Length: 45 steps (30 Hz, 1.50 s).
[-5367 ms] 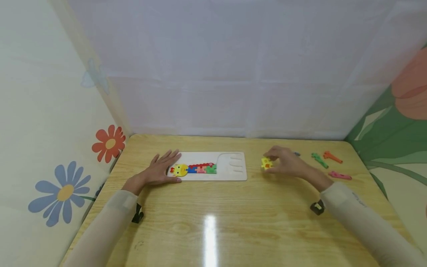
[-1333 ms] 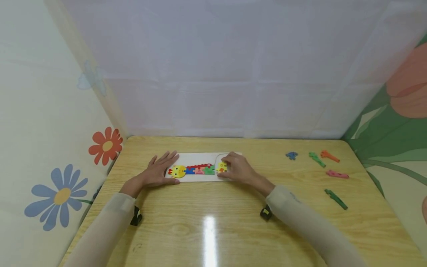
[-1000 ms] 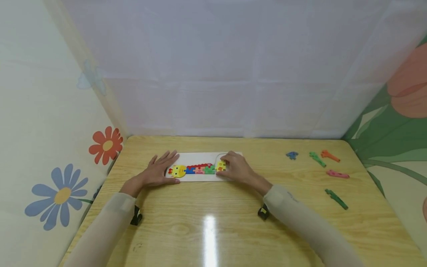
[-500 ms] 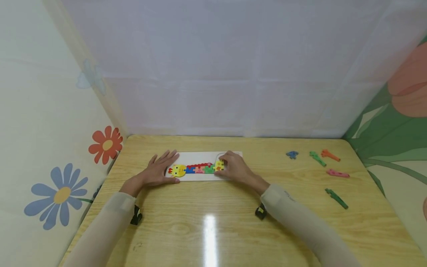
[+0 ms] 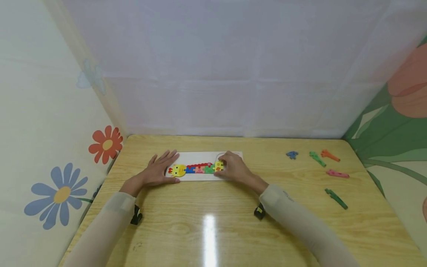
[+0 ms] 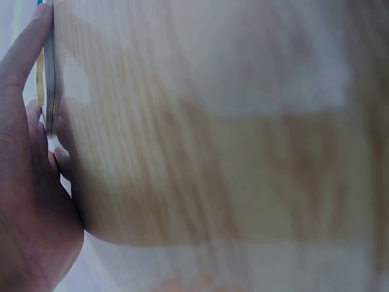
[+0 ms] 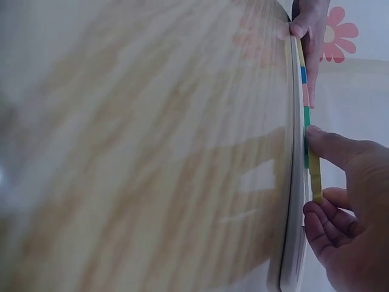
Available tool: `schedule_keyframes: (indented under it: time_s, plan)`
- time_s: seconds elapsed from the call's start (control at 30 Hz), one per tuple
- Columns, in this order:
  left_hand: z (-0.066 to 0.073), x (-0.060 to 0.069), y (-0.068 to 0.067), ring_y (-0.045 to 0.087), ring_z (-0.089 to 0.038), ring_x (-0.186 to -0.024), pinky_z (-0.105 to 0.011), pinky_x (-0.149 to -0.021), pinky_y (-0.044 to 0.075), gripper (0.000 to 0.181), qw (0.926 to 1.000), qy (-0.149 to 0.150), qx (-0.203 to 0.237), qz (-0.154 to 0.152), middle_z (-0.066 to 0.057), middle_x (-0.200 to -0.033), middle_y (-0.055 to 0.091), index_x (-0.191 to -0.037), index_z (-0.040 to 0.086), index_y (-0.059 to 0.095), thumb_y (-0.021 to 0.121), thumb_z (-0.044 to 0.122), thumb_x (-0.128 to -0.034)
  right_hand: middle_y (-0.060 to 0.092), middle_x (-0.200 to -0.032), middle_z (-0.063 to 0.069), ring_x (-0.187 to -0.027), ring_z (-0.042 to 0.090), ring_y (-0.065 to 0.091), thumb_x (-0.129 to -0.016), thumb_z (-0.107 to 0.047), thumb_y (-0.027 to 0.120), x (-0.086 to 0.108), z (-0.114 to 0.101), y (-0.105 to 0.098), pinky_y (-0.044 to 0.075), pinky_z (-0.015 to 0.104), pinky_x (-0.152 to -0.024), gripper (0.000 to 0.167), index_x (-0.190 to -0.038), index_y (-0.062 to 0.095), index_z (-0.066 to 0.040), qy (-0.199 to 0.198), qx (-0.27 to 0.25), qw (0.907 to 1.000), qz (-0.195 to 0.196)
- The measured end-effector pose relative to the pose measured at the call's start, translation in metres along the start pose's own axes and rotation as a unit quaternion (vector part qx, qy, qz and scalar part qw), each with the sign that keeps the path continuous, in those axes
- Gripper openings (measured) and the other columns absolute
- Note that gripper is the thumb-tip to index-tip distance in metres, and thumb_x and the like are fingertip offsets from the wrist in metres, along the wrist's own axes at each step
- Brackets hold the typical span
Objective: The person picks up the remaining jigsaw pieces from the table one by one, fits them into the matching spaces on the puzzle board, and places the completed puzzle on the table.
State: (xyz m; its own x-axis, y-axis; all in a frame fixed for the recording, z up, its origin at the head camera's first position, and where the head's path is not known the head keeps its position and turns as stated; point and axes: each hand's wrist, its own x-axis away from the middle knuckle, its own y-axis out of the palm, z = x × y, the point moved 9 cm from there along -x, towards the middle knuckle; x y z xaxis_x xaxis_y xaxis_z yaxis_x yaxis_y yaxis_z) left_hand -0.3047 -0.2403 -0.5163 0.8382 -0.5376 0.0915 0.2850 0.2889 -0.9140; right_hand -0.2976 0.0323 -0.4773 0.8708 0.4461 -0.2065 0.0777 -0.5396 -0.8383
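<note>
A white puzzle board (image 5: 197, 157) lies flat on the table. Along it run a yellow giraffe head (image 5: 178, 170), then blue, pink and green (image 5: 209, 169) pieces, with a red scalloped strip (image 5: 197, 165) above. My left hand (image 5: 157, 171) rests on the board's left end, fingers spread, thumb by the near edge. My right hand (image 5: 236, 167) pinches a yellow puzzle piece (image 5: 218, 166) against the green piece's right side. In the right wrist view, the thumb and fingers hold opposite edges of that yellow piece (image 7: 315, 179). The hand hides much of the board's right end.
Loose on the right of the table (image 5: 213, 200) lie a blue piece (image 5: 292, 155), a light green piece (image 5: 317, 158), an orange piece (image 5: 330, 155), a pink piece (image 5: 338, 173) and a dark green piece (image 5: 336, 198). Walls stand behind and at both sides.
My right hand has carried the yellow piece left from beside the board onto it. Over the last second it slid slightly further left, up to the green piece. The left hand has stayed in place.
</note>
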Motion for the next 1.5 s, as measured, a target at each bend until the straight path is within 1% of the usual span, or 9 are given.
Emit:
schedule_keyframes:
  time_s: [0.3, 0.5, 0.7, 0.9, 1.13, 1.3, 1.5]
  plan:
    - [-0.0004, -0.0016, 0.0015, 0.003, -0.041, -0.164, -0.072, -0.123, -0.004, 0.110, 1.0000, -0.001, -0.005, -0.002, -0.011, -0.178, 0.011, -0.171, 0.012, 0.020, 0.074, 0.064, -0.0895, 0.068, -0.094, 0.004, -0.081, 0.013, 0.055, -0.074, -0.032, 0.099, -0.0002, 0.0022, 0.0019, 0.051, 0.027, -0.073, 0.056, -0.115, 0.077, -0.001, 0.004, 0.001, 1.0000, -0.004]
    - [0.0007, -0.0020, 0.0004, 0.004, -0.041, -0.164, -0.072, -0.123, -0.004, 0.110, 1.0000, -0.001, -0.004, 0.000, -0.012, -0.178, 0.011, -0.170, 0.011, 0.021, 0.074, 0.064, -0.0899, 0.065, -0.091, 0.002, -0.080, 0.013, 0.053, -0.076, -0.033, 0.098, -0.0019, 0.0027, 0.0030, 0.048, 0.027, -0.072, 0.053, -0.114, 0.078, -0.002, 0.009, 0.008, 0.9998, -0.016]
    - [0.0017, -0.0018, 0.0000, 0.005, -0.043, -0.163, -0.072, -0.123, -0.003, 0.110, 1.0000, 0.002, -0.002, 0.002, -0.013, -0.178, 0.012, -0.170, 0.011, 0.021, 0.074, 0.064, -0.0898, 0.060, -0.085, 0.000, -0.078, 0.013, 0.049, -0.078, -0.033, 0.097, -0.0027, 0.0019, 0.0048, 0.045, 0.026, -0.070, 0.045, -0.106, 0.078, -0.005, 0.008, 0.003, 0.9995, -0.031]
    - [-0.0004, -0.0011, 0.0017, 0.003, -0.041, -0.164, -0.072, -0.124, -0.004, 0.110, 1.0000, -0.002, -0.002, -0.001, -0.012, -0.178, 0.011, -0.171, 0.012, 0.020, 0.074, 0.063, -0.0898, 0.061, -0.087, 0.001, -0.079, 0.013, 0.050, -0.078, -0.032, 0.096, -0.0029, 0.0005, 0.0048, 0.045, 0.027, -0.071, 0.044, -0.106, 0.077, -0.004, 0.010, 0.004, 0.9993, -0.035]
    - [-0.0010, -0.0009, 0.0016, 0.004, -0.042, -0.164, -0.072, -0.124, -0.005, 0.110, 1.0000, -0.005, -0.003, -0.002, -0.012, -0.178, 0.011, -0.171, 0.012, 0.020, 0.074, 0.064, -0.0897, 0.060, -0.084, 0.002, -0.079, 0.014, 0.049, -0.079, -0.033, 0.096, -0.0035, -0.0012, 0.0042, 0.044, 0.027, -0.071, 0.038, -0.098, 0.076, -0.007, 0.007, 0.003, 0.9991, -0.041]
    - [-0.0010, -0.0010, 0.0016, 0.003, -0.042, -0.164, -0.072, -0.124, -0.005, 0.110, 1.0000, -0.006, -0.005, -0.003, -0.012, -0.178, 0.011, -0.170, 0.012, 0.020, 0.074, 0.063, -0.0898, 0.061, -0.087, 0.002, -0.080, 0.014, 0.051, -0.079, -0.033, 0.096, -0.0032, -0.0014, 0.0035, 0.046, 0.028, -0.073, 0.040, -0.103, 0.077, -0.006, 0.012, 0.004, 0.9990, -0.042]
    - [-0.0008, -0.0008, 0.0010, 0.003, -0.042, -0.164, -0.072, -0.123, -0.005, 0.111, 1.0000, -0.008, 0.000, -0.005, -0.013, -0.178, 0.010, -0.170, 0.012, 0.020, 0.074, 0.065, -0.0896, 0.064, -0.096, 0.002, -0.085, 0.013, 0.054, -0.079, -0.034, 0.096, -0.0024, 0.0012, 0.0040, 0.050, 0.029, -0.079, 0.052, -0.118, 0.077, -0.004, 0.021, 0.008, 0.9987, -0.045]
